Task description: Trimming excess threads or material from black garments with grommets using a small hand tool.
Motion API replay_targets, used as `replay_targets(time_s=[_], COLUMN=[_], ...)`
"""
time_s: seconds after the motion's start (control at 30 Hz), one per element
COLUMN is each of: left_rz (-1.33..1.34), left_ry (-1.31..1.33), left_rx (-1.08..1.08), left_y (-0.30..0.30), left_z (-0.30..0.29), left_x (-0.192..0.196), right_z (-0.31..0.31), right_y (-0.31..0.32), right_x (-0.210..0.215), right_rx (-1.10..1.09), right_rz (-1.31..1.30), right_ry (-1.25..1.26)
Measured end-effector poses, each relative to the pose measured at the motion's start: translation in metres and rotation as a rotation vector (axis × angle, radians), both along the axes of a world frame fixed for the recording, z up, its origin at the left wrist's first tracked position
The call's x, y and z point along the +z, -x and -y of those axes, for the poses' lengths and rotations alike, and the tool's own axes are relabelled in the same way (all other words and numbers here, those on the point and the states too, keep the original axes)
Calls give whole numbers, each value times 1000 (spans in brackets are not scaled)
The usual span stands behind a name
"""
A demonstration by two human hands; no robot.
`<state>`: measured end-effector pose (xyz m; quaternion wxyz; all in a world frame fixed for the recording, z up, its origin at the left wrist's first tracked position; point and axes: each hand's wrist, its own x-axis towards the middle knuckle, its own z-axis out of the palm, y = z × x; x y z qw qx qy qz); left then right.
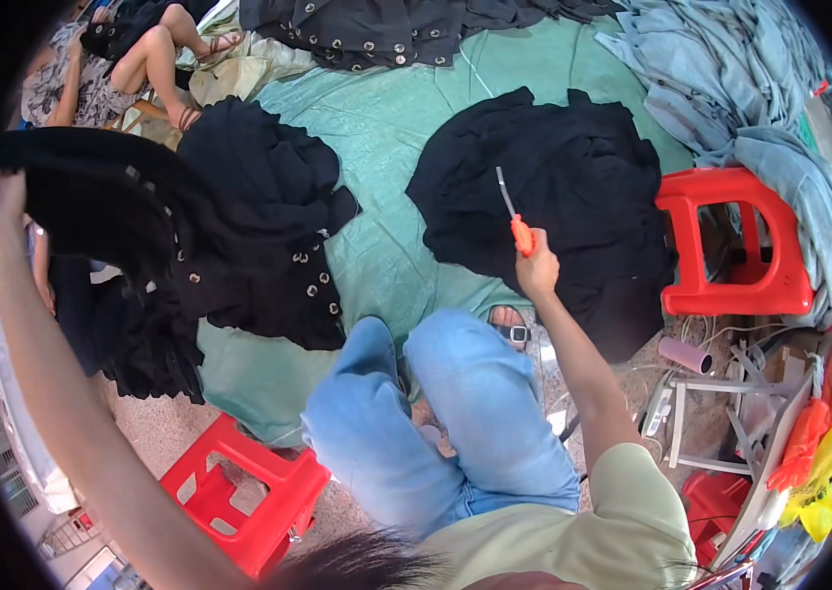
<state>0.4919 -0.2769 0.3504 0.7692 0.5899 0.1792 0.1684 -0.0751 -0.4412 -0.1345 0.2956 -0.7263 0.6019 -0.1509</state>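
Far to the left, my left hand (3, 197) is raised and closed on the end of a black garment (106, 177). The cloth stretches from it toward a pile, with a row of metal rings or buttons along it. My right hand (539, 265) is closed round the orange handle of a pair of scissors (520, 234), whose slim metal blades point away from me. Beneath the scissors lies a heap of black cloth (593, 187). More black cloth (258, 157) is bunched just beyond the held garment.
A green sheet (376, 128) covers the floor. Red stools stand at the right (686, 295) and lower left (278, 472). Grey-blue garments (720, 69) pile up at the far right. A person (145, 69) sits at the upper left. A pink cylinder (681, 354) lies near cables.
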Motion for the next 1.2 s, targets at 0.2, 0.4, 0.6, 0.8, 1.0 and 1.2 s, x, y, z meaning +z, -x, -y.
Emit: replay_targets(time_s=[0.2,0.4,0.6,0.8,1.0,1.2], left_rz=[4,-265,-561,-125,39,274], left_ry=[-162,-700,-669,-572,-757,-1141], left_rx=[-482,-1161,-1271,-1446,-2103,-2540], left_y=[-1,176,262,298,416,552], left_z=[-111,-148,-165,-48,58,83], left_x=[-181,-363,-374,-327,-264,-381], right_z=[-29,-34,-22,-60,-107,-137], right_y=[-72,-86,-54,59,150,193], right_x=[-57,-109,-8,140,216,244], right_rx=[337,562,319,349,393,220], right_rz=[-21,-426,92,421,522,738], right_ry=[175,386,-228,-211,-207,-351])
